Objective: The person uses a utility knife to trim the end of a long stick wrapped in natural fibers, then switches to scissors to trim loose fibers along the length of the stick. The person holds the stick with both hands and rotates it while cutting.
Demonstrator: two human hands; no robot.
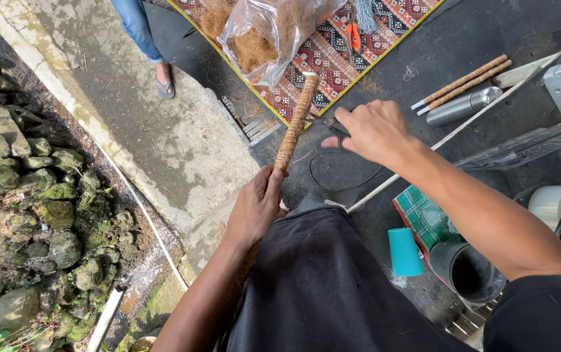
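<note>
Outdoors, a concrete floor (182,150) is running beside a bank of mossy stones (39,215), with a dark mat (489,39) covering the ground ahead of the seated person.

The left hand (257,207) is closing firmly around the lower part of a fibre-wrapped pole (295,124), which is slanting up and away from that grip over the person's dark-clothed knee (313,274). The pole's lower end is passing behind the hand and leg and is hidden. Its far end is reaching the edge of a patterned rug (333,52).

The right hand (373,130) is hovering just right of the pole, above the left grip, fingers curled around a small dark tool (325,122). Only the tip of the tool is showing; its kind cannot be made out. A thin dark loop of wire (342,176) is lying on the mat below this hand.

Beyond the pole's far end, a clear plastic bag of brown fibre (267,36) is resting on the rug, cut off by the top edge, with orange-handled pliers (353,36) beside it. Well right of the grip, two more wrapped sticks (463,83) and a metal flask (463,105) are lying together. Near the right forearm, a teal cup (403,251), a black pot (466,274) and a green checked cloth (424,218) are sitting. At upper left, another person's leg and sandal (153,49) are showing, cut off above the calf.
</note>
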